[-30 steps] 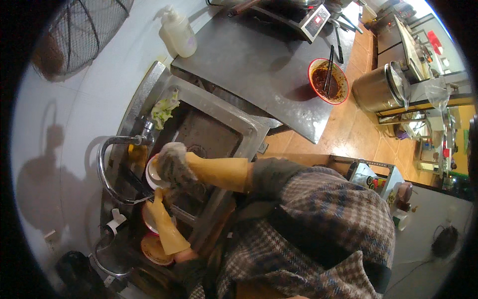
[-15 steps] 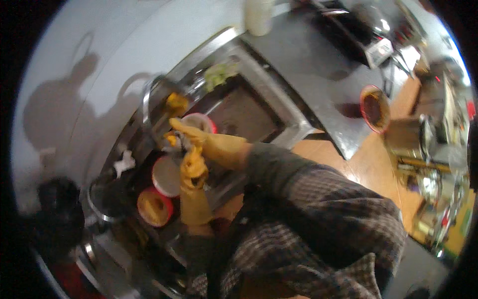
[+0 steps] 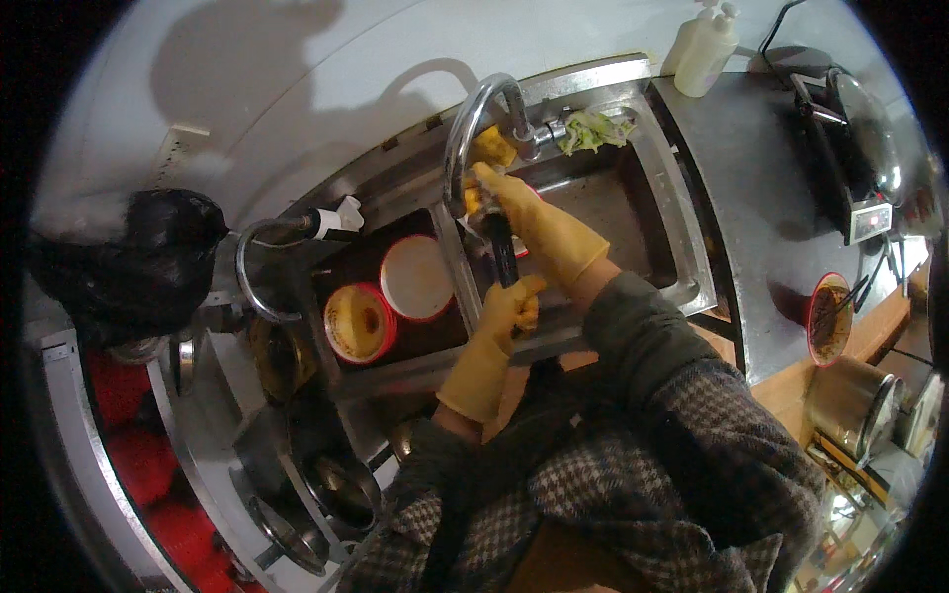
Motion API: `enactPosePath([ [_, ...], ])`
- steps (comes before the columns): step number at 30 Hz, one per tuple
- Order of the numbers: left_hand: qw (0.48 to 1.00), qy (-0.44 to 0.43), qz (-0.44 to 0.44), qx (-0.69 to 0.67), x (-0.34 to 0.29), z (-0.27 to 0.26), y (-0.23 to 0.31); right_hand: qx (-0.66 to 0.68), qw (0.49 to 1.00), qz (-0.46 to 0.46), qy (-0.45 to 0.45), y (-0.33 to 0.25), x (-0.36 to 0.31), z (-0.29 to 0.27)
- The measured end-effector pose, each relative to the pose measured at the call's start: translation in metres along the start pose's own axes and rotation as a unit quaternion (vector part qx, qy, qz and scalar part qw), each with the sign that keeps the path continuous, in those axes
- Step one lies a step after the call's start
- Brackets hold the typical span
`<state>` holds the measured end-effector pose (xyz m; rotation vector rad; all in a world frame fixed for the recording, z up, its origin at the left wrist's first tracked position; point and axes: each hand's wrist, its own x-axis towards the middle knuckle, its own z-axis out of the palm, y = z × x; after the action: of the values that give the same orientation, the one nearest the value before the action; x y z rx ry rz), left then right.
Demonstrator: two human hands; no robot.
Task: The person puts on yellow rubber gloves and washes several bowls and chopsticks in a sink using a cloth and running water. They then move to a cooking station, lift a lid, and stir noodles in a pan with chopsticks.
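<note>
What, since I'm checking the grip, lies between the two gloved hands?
In the head view, a long black thing runs between the left hand and the right hand; its exact kind is unclear.

**Sink at the Hub, Counter at Three**

On my remote feed, mid-view is the dial's hub: left hand (image 3: pixel 512 306) right beside it, right hand (image 3: pixel 542 225) beyond, toward one, over the right-hand basin (image 3: pixel 618 212). Faucet (image 3: pixel 474 119) at twelve, greens (image 3: pixel 593 131) on the ledge at one. Over at nine, two bowls (image 3: pixel 417 275) side by side in the left-hand basin (image 3: pixel 435 341); farther out, a bag (image 3: pixel 148 267). Counter (image 3: pixel 736 188) now: pump bottle (image 3: pixel 707 57) between one and two, hob (image 3: pixel 870 220) past two, another bowl (image 3: pixel 830 314) at three. Pans (image 3: pixel 341 486) at seven!
</note>
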<state>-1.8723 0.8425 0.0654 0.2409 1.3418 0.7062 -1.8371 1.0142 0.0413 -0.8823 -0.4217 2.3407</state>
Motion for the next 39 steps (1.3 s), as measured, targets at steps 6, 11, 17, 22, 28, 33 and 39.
enactPosePath([
  [6,0.823,-0.344,-0.038,-0.451,-0.006,-0.012,0.025,0.179,0.968,0.029,-0.176,0.025,-0.015,-0.028],
  [11,0.922,0.19,0.082,0.328,0.017,-0.008,0.019,-0.194,0.974,-0.08,0.09,0.07,-0.022,-0.018],
  [17,0.978,0.138,0.087,0.131,-0.007,0.015,0.011,-0.549,0.828,-0.112,0.014,0.037,0.043,-0.037],
  [22,0.717,-0.416,-0.037,-0.558,-0.022,0.01,0.018,0.196,0.962,0.037,-0.188,0.023,0.017,-0.038],
  [28,0.807,-0.413,0.031,-0.42,-0.019,-0.003,0.035,0.117,0.985,0.084,-0.095,0.014,-0.035,0.003],
  [33,0.878,0.092,0.349,-0.314,-0.011,0.016,0.01,0.031,0.994,-0.065,0.084,0.031,-0.035,0.017],
  [39,0.876,0.182,0.247,-0.372,0.053,-0.035,0.019,0.061,0.995,-0.076,0.017,0.063,-0.056,0.009],
])
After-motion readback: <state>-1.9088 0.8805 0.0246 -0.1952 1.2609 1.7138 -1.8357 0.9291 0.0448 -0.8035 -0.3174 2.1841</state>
